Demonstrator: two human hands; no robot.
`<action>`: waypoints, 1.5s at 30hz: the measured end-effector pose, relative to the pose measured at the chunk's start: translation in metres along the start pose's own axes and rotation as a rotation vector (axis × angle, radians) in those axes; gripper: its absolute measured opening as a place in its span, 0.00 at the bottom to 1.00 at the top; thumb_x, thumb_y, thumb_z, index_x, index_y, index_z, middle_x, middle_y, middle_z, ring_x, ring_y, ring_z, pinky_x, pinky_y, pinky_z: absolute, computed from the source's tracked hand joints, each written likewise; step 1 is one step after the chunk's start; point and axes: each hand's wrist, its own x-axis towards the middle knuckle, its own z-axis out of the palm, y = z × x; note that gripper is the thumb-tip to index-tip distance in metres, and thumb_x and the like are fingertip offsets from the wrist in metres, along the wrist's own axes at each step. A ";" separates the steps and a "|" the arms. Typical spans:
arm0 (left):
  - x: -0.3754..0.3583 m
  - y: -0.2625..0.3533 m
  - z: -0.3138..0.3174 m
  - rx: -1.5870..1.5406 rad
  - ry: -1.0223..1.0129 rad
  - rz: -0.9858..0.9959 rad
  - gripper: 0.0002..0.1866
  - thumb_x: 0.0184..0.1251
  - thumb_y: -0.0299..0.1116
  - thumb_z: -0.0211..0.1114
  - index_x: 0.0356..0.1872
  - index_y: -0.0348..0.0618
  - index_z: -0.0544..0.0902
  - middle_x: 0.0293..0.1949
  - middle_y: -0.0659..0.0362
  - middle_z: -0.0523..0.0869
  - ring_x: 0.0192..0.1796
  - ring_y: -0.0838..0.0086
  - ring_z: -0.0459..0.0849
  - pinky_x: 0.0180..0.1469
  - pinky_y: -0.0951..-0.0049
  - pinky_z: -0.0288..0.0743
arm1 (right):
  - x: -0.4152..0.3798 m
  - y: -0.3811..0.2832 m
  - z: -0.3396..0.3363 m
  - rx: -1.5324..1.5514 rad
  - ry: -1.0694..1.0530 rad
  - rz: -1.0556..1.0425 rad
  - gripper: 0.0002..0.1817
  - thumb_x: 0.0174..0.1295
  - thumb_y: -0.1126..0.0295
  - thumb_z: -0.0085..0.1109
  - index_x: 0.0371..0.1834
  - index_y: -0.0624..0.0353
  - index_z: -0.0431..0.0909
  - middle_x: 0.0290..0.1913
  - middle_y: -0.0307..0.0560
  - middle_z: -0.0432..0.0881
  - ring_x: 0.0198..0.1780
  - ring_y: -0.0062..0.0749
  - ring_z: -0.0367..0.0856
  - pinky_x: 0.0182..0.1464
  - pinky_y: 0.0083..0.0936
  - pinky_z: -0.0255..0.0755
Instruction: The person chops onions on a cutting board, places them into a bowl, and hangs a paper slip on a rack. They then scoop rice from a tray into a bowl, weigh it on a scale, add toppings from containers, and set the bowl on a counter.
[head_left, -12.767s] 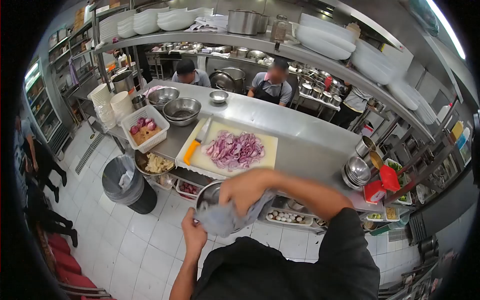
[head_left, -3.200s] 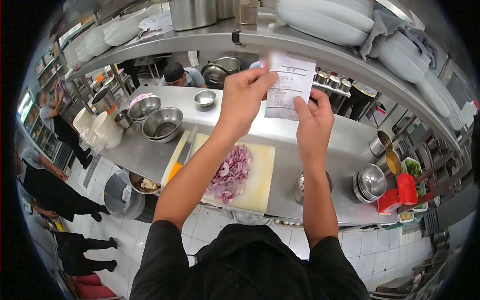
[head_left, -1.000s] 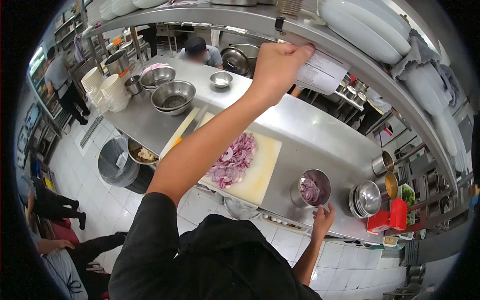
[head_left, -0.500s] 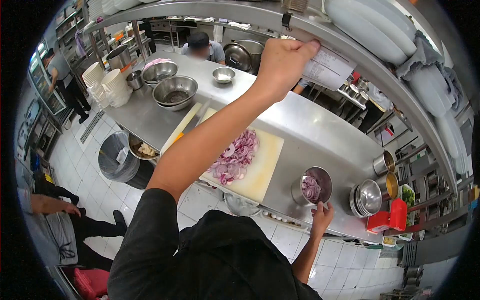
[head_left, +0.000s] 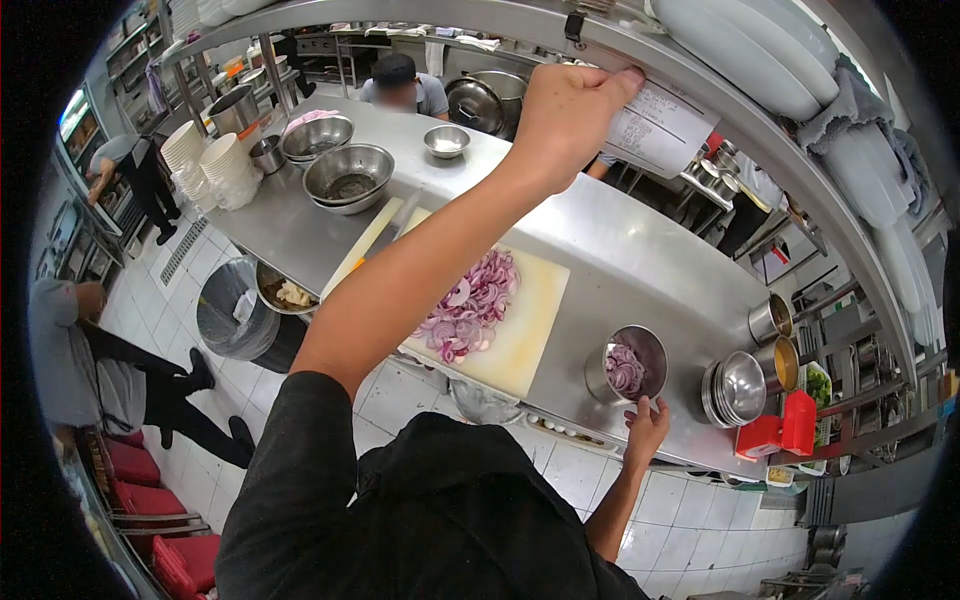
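My left hand [head_left: 580, 125] is raised to the overhead shelf edge, thumb and fingers closed on a printed paper slip [head_left: 662, 130]. Beside the lower side of a metal pot [head_left: 650, 350], my right hand [head_left: 648, 428] has its fingers apart, fingertips at or near the pot's wall. Sliced red onion [head_left: 625, 370] lies inside the pot. More sliced onion [head_left: 480, 305] is spread over a pale cutting board [head_left: 535, 330], partly hidden by my left forearm. Part of a knife blade [head_left: 402, 215] shows beyond that forearm.
Metal bowls [head_left: 350, 180] and stacked white containers [head_left: 225, 165] stand at the left. Nested bowls [head_left: 742, 388] and a red box [head_left: 760, 437] are at the right. White plates [head_left: 745, 50] line the overhead shelf. A bin [head_left: 235, 310] stands below. Other people are at the left and across the counter.
The person at the lower left has shifted, showing more of the legs and red chairs. The person across the counter has lowered their head. My hands have barely moved.
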 end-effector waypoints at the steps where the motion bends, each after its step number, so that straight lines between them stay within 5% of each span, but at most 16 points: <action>1: 0.000 0.001 0.000 0.007 -0.001 -0.003 0.15 0.65 0.34 0.64 0.32 0.26 0.85 0.26 0.55 0.85 0.28 0.78 0.78 0.33 0.74 0.72 | 0.000 0.000 0.000 0.000 0.005 0.002 0.28 0.66 0.63 0.58 0.64 0.69 0.63 0.43 0.54 0.82 0.30 0.30 0.83 0.29 0.22 0.71; 25: -0.005 0.008 0.002 -0.017 0.001 0.004 0.15 0.66 0.32 0.64 0.32 0.25 0.84 0.28 0.53 0.86 0.28 0.76 0.81 0.33 0.73 0.75 | 0.006 -0.002 -0.004 -0.043 -0.023 -0.007 0.29 0.66 0.64 0.58 0.65 0.70 0.63 0.42 0.56 0.83 0.32 0.30 0.83 0.31 0.23 0.72; 31: -0.003 0.006 0.000 0.018 -0.036 -0.034 0.14 0.67 0.34 0.64 0.38 0.27 0.83 0.32 0.54 0.85 0.31 0.76 0.82 0.33 0.75 0.76 | 0.008 -0.002 -0.002 -0.057 -0.021 -0.018 0.28 0.66 0.65 0.57 0.64 0.71 0.63 0.41 0.55 0.83 0.30 0.30 0.83 0.29 0.22 0.72; 34: -0.003 0.004 0.003 0.000 0.006 -0.002 0.15 0.66 0.33 0.64 0.31 0.26 0.84 0.26 0.53 0.85 0.26 0.76 0.79 0.30 0.72 0.74 | 0.008 -0.001 0.002 -0.077 -0.032 -0.026 0.28 0.66 0.66 0.57 0.64 0.72 0.62 0.41 0.56 0.83 0.30 0.31 0.83 0.29 0.22 0.72; 45: -0.005 0.007 0.005 -0.058 0.007 -0.017 0.14 0.65 0.32 0.65 0.32 0.26 0.84 0.27 0.53 0.85 0.27 0.75 0.81 0.30 0.72 0.74 | -0.017 -0.006 0.055 -0.111 -0.133 -0.054 0.32 0.65 0.64 0.60 0.65 0.76 0.61 0.39 0.58 0.82 0.30 0.29 0.82 0.30 0.22 0.74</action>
